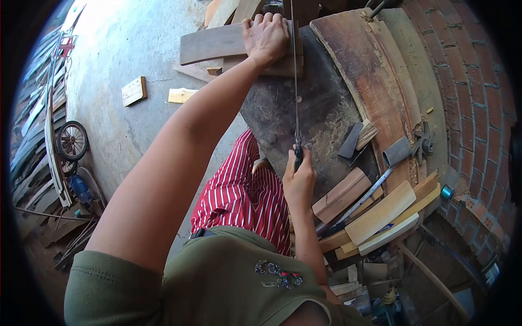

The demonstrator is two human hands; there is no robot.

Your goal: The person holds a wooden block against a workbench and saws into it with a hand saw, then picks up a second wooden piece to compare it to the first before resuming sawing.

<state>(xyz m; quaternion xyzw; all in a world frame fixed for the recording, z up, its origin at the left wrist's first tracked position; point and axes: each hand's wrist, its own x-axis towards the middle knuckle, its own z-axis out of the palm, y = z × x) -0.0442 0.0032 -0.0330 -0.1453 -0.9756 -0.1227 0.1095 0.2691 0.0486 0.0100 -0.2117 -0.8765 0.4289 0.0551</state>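
My right hand [300, 176] is wrapped around the dark handle of a handsaw [297, 111], whose thin blade appears edge-on and runs straight away from me. At the far end, the blade passes beside my left hand [266, 37], crossing the right part of a brownish wooden board [213, 45]. My left hand presses down on that board, its fingers bent over the far edge. Beneath the board lies another wooden piece [283, 66], on the dark worktop [277, 108].
Sawdust and a dark block [350, 141] lie on the worktop. To the right are a large curved plank [359, 60], a hammer [397, 152] and several cut boards [380, 212] by a brick wall [473, 81]. Offcuts [134, 91] and a spoked wheel [72, 140] are at left.
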